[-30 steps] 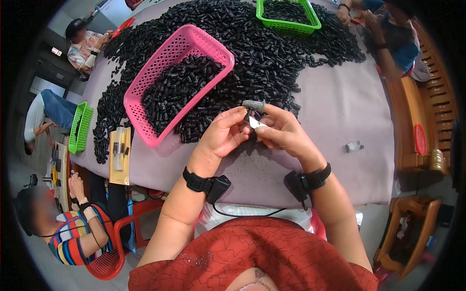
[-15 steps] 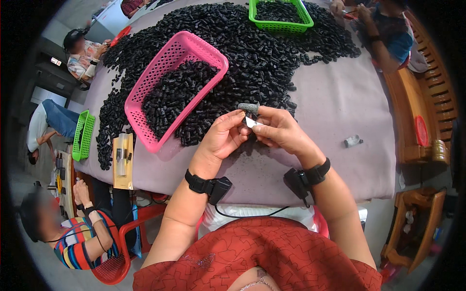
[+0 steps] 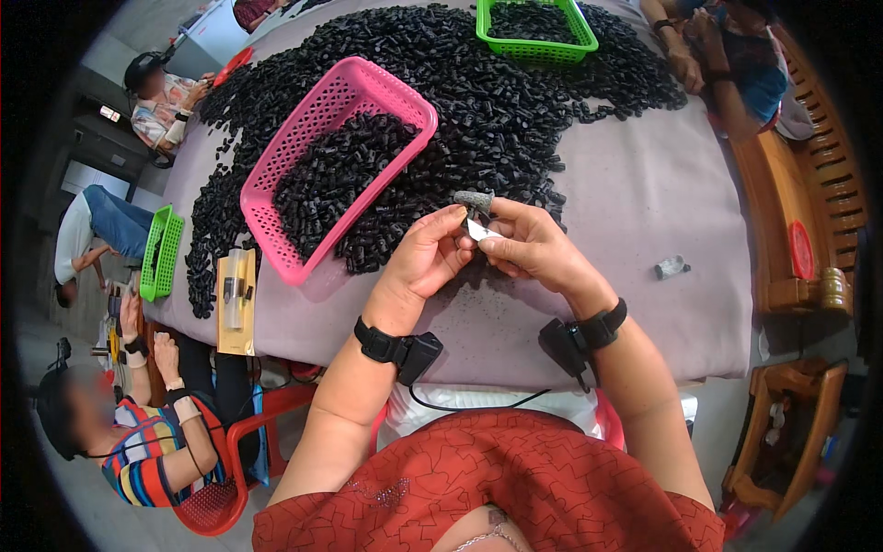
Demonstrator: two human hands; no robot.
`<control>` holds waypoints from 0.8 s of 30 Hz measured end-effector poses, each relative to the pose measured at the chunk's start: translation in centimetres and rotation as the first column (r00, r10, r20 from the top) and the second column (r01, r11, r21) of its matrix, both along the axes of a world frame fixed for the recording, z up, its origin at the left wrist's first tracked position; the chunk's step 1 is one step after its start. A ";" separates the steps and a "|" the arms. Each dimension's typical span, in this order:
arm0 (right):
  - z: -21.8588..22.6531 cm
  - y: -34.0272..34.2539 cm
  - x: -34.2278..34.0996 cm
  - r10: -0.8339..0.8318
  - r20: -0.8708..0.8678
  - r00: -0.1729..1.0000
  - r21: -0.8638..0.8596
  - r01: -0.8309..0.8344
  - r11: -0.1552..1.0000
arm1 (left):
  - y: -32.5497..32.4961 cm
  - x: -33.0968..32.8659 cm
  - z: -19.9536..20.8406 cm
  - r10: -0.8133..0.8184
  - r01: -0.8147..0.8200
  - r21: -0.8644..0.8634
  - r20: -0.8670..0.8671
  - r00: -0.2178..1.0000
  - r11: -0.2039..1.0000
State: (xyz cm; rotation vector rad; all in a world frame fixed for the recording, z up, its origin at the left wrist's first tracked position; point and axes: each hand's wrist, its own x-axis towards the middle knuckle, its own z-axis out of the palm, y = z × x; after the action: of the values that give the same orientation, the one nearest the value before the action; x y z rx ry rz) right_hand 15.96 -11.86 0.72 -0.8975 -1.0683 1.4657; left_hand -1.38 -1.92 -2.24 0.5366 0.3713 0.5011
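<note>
My two hands meet over the near edge of a heap of small black cylindrical pieces (image 3: 497, 138). Thumb and forefinger of my right hand (image 3: 538, 244) pinch a small flat white piece with a slanted tip, like a blade (image 3: 480, 232). A grey finger cover (image 3: 474, 200) sits on the tip of my right index finger. My left hand (image 3: 426, 250) is closed at the fingertips beside the white piece, on what looks like one small black piece, mostly hidden. Left of them, a pink perforated basket (image 3: 262, 207) stands tilted in the heap, holding many black pieces.
Another grey finger cover (image 3: 671, 268) lies on the cloth-covered table (image 3: 635, 202) to the right. A yellow card with a clear tube (image 3: 235, 304) lies at the left, near a green basket (image 3: 162, 262). A second green basket (image 3: 538, 48) stands at the back. Several people sit around.
My hands keep nearly the same pose at the white piece. The person at lower left has raised a hand; the person at upper right has shifted their arms.
</note>
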 end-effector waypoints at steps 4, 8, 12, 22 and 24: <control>1.0 -0.2 0.3 -0.010 0.055 0.998 -0.056 0.013 0.998 | -0.2 0.1 0.4 -0.021 0.021 0.031 0.000 1.000 0.999; 0.3 0.1 0.6 -0.009 0.072 0.997 -0.068 0.014 0.998 | -0.1 0.0 0.1 -0.071 0.069 0.078 0.028 0.997 0.995; 0.3 0.2 0.0 -0.045 -0.019 0.999 -0.046 0.045 0.998 | 0.1 -0.1 0.0 -0.048 0.044 0.122 0.023 0.999 0.991; 0.0 0.3 -0.1 -0.207 0.029 0.978 -0.003 0.207 0.978 | 0.2 -0.3 1.0 0.084 -0.071 0.165 -0.076 0.994 0.984; -0.2 0.4 -0.1 -0.243 0.032 0.969 0.023 0.242 0.970 | 0.6 -0.5 0.6 0.049 -0.052 0.149 0.021 0.999 0.987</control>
State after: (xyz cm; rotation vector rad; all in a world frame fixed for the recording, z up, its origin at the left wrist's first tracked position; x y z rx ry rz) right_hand 15.87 -11.44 0.56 -1.0064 -0.9591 1.2388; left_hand -1.85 -1.36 -1.62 0.6690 0.3335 0.5854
